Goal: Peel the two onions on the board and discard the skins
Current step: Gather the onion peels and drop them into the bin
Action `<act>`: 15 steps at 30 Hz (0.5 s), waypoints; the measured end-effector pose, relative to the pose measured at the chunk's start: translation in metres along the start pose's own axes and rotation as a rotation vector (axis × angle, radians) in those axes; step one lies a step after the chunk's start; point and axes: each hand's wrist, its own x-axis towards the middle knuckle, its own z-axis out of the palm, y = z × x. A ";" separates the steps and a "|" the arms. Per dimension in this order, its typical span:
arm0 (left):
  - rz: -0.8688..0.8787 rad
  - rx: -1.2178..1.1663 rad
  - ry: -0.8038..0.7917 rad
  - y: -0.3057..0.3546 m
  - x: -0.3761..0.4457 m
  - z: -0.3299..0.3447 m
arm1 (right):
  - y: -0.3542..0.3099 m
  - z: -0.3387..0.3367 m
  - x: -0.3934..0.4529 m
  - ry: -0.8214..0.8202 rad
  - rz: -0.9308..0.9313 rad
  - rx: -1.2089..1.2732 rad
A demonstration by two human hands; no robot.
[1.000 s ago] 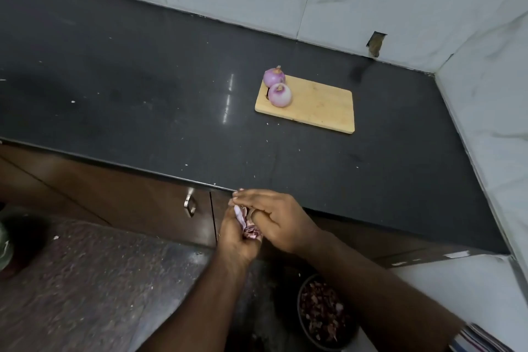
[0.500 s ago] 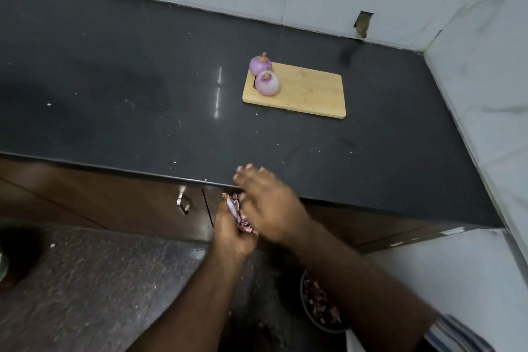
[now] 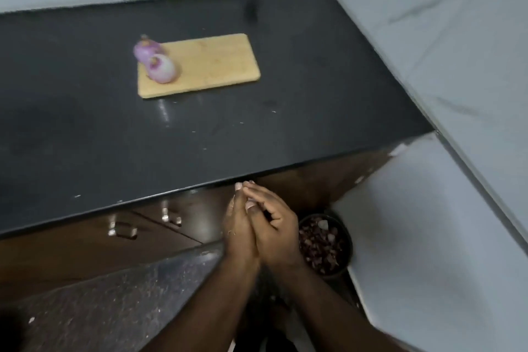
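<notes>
Both hands have come together since a moment ago: the left hand (image 3: 238,233), which had been cupping a bunch of purple skins, now lies palm to palm against the right hand (image 3: 275,233), fingers fairly straight and pressed flat, and no skins show between them, though I cannot tell whether a scrap is trapped inside. They hang below the counter's (image 3: 85,137) front edge, just left of a dark round bin (image 3: 347,243) on the floor, which holds a heap of reddish-purple onion skins. Up on the counter the wooden board (image 3: 217,63) lies well apart from the hands, with the two onions (image 3: 155,61) at its left end, touching each other, pale and glossy, looking already peeled. My guess is the discarding step is about done and the hands are being brushed clean over the bin; next would be shaking off any clinging bits. Cabinet handles (image 3: 123,230) glint under the counter edge.
</notes>
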 end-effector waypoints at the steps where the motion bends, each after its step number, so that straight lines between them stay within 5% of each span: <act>1: -0.019 0.080 -0.012 -0.007 -0.005 0.012 | 0.009 -0.013 0.000 0.068 0.035 0.014; 8: -0.043 0.403 -0.143 -0.088 -0.005 0.081 | 0.094 -0.095 -0.010 0.480 0.343 0.244; 15: -0.485 0.300 -0.195 -0.201 0.024 0.091 | 0.186 -0.157 -0.024 0.884 0.649 0.697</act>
